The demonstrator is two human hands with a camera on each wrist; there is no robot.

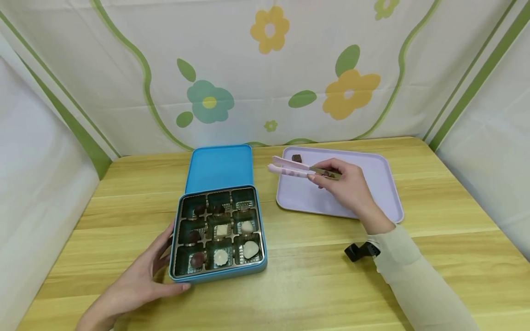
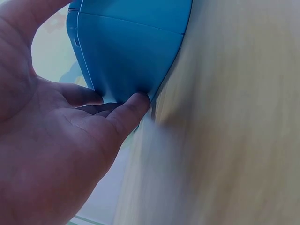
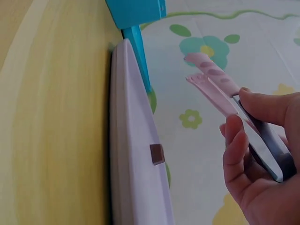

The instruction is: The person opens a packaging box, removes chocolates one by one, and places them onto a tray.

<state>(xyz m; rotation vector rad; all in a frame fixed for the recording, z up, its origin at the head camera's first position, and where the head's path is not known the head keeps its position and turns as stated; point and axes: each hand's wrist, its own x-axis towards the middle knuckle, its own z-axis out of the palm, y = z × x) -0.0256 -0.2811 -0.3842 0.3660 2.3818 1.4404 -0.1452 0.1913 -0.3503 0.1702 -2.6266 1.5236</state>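
My right hand [image 1: 345,184] grips a pair of tongs [image 1: 291,169] with pink, patterned tips and metal handles. The tips stand slightly apart, with nothing between them, above the lilac tray [image 1: 381,188]. A small square dark chocolate [image 1: 296,158] lies near the tray's far left corner, just beyond the tongs. At the near left corner of a blue tin [image 1: 219,275], my left hand [image 1: 136,276] holds on, thumb along the front and fingers at the left side. Inside, a divided insert carries dark chocolates [image 1: 198,260] mostly at left and white chocolates [image 1: 250,249] at middle and right.
A blue lid [image 1: 220,168], or hinged cover, lies behind the tin. The wooden table [image 1: 298,280] ends at a flowered curtain [image 1: 248,69]. A black camera [image 1: 362,251] hangs at the right wrist. The tin's top right compartment shows only its bare floor.
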